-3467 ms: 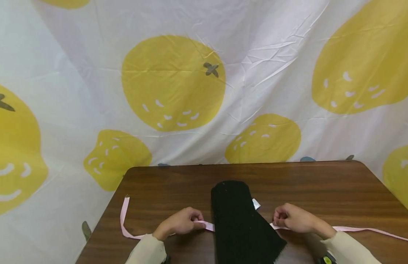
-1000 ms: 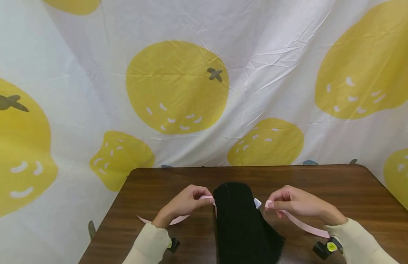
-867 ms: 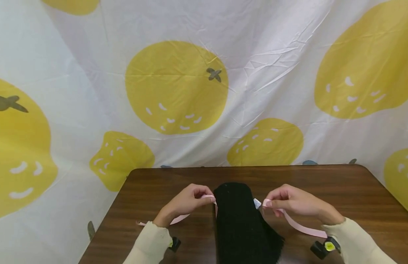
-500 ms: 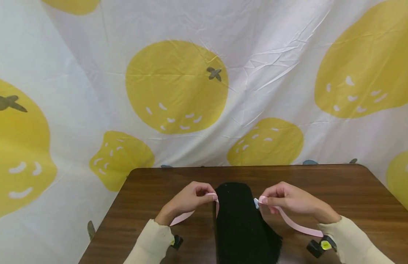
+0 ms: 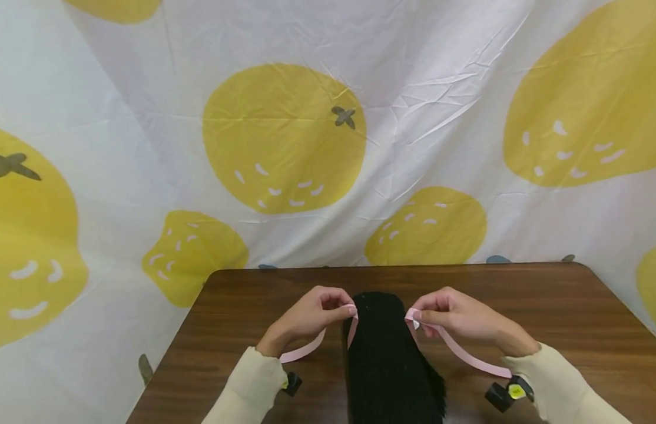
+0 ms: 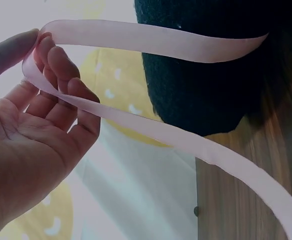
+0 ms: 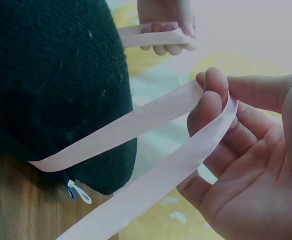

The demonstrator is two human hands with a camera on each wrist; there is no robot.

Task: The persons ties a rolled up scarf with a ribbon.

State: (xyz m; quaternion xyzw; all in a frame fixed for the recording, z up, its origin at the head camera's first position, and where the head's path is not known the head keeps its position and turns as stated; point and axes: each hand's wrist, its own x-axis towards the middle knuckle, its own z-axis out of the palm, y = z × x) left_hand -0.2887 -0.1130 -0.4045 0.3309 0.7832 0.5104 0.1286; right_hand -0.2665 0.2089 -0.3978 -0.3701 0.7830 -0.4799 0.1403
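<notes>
A folded black knit cloth point(image 5: 386, 365), perhaps a scarf with a frayed edge at its lower right, lies lengthwise on the table. Pink ribbon point(image 6: 176, 42) comes up from beneath it on both sides. At the cloth's left edge my left hand point(image 5: 312, 315) pinches the ribbon between thumb and fingers, raised above the table. On the right, my right hand point(image 5: 460, 315) pinches the other stretch of ribbon point(image 7: 126, 125) at about the same height. From each hand a loose tail hangs down toward the wrist. The ribbon's middle is hidden under the cloth.
The brown wooden table point(image 5: 243, 300) has rounded far corners. Behind it hangs a white sheet point(image 5: 413, 88) printed with yellow fruit. A small white label point(image 7: 79, 192) sticks out at the cloth's right side. Black wrist cameras point(image 5: 500, 397) sit below the sleeves.
Both hands have lifted the ribbon off the table and moved inward, toward each other over the cloth. The loose tails have been drawn in with them.
</notes>
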